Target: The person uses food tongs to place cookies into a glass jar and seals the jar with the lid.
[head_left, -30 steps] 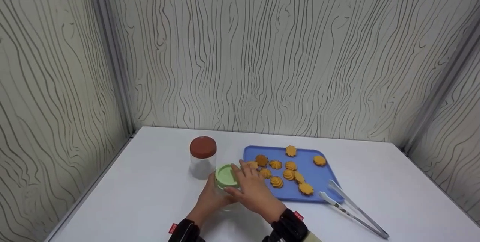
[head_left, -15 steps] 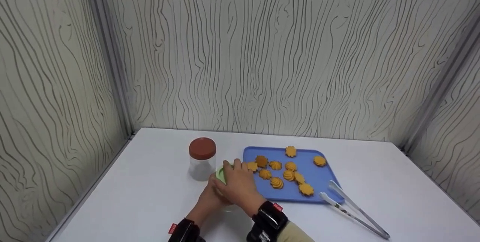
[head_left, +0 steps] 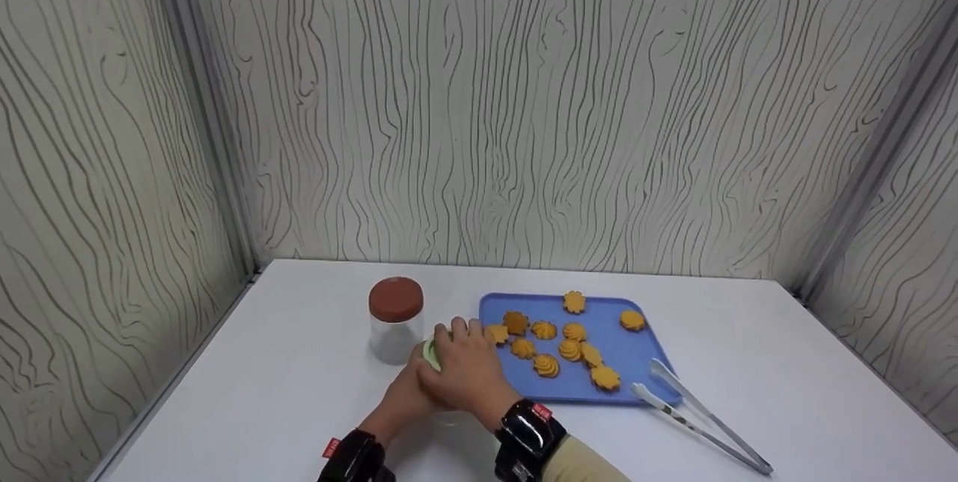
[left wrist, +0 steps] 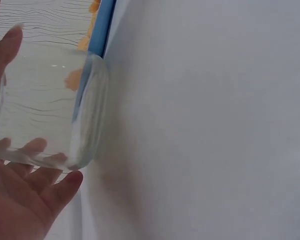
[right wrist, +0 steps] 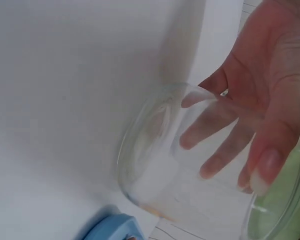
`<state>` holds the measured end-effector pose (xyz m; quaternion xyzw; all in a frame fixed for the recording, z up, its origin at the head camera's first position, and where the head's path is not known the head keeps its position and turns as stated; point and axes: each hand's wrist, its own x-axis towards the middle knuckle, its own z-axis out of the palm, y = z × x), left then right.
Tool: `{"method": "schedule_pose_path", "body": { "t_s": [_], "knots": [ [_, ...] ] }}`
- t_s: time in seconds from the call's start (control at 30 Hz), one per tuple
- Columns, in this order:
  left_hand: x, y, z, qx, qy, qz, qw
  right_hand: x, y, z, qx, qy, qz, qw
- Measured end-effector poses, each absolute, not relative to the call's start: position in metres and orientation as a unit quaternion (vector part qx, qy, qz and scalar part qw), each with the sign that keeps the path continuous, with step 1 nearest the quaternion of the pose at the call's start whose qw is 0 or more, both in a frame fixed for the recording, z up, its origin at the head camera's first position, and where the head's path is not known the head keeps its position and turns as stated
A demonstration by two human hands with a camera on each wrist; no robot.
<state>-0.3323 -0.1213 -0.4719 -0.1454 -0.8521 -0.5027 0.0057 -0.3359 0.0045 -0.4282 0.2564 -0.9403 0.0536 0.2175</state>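
In the head view, my left hand holds a clear glass jar from the side. The left wrist view shows that jar between thumb and fingers, with no contents visible. My right hand grips the light green lid on top of the jar, its fingers bent over the rim. Most of the lid is hidden beneath that hand. Seen from the right wrist, the green lid sits at the jar's mouth, and the left fingers show through the glass.
Behind and left of the hands stands a clear jar with a red-brown lid. To the right, a blue tray bears several cookies. Metal tongs lean on its front right corner. White table surrounds them; patterned panels stand behind.
My right hand has shifted left and curled over the green lid, covering most of it. My left hand stays on the jar. The head view has turned slightly.
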Motion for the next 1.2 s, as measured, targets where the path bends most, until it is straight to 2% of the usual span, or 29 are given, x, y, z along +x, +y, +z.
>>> {"method": "schedule_pose_path", "body": {
  "t_s": [0.2, 0.47, 0.83, 1.03, 1.2],
  "knots": [
    [-0.336, -0.121, -0.473, -0.168, -0.842, -0.512, 0.000, -0.342, 0.013, -0.422, 0.309, -0.932, 0.036, 0.186],
    [-0.334, -0.122, -0.475, -0.155, -0.825, -0.542, -0.023, -0.347, 0.024, -0.417, 0.381, -0.911, -0.003, 0.157],
    [-0.335, -0.124, -0.474, -0.144, -0.831, -0.535, -0.042, -0.327, 0.004, -0.386, 0.300, -0.932, -0.171, 0.111],
    [-0.334, -0.123, -0.476, -0.124, -0.827, -0.546, -0.049, -0.330, 0.005, -0.380, 0.304, -0.947, -0.100, 0.037],
    [-0.333, -0.120, -0.475, -0.119, -0.824, -0.552, -0.033, -0.336, 0.014, -0.373, 0.306, -0.950, -0.054, -0.016]
  ]
}}
